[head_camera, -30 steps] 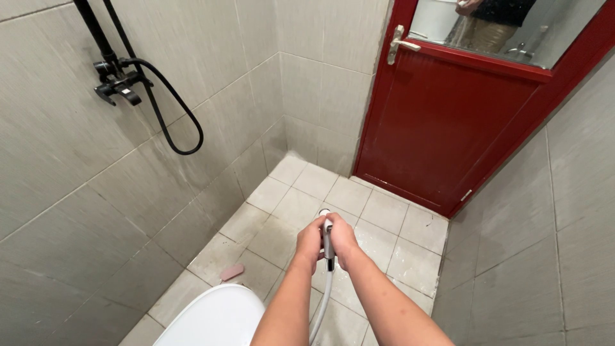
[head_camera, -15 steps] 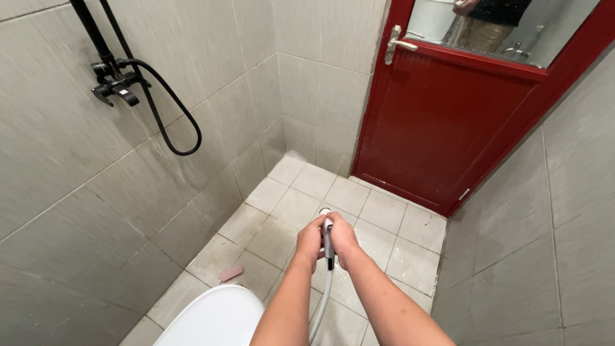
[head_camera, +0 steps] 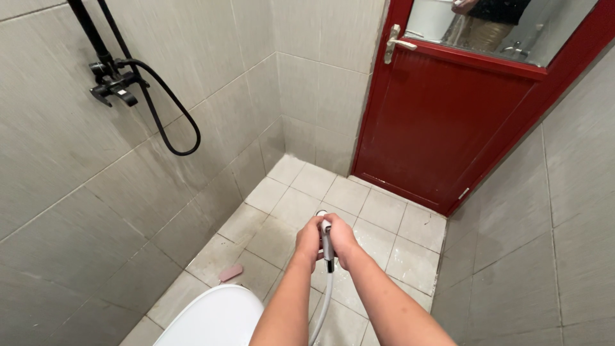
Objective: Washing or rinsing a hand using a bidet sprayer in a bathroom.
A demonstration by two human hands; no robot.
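While hands clasp sprayer, toilet left, door ahead.

Counted: 2 hands, left hand & right hand, both on 1 sprayer w/ 1 white hose. 1 toilet. 1 red door w/ 1 lever handle. 1 black shower fitting w/ 1 black hose. 1 pink item on floor.

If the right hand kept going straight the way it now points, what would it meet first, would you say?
The right hand, gripping the sprayer together with the left hand, points forward and down. It would probably meet the tiled floor before the red door, though depth is unclear.
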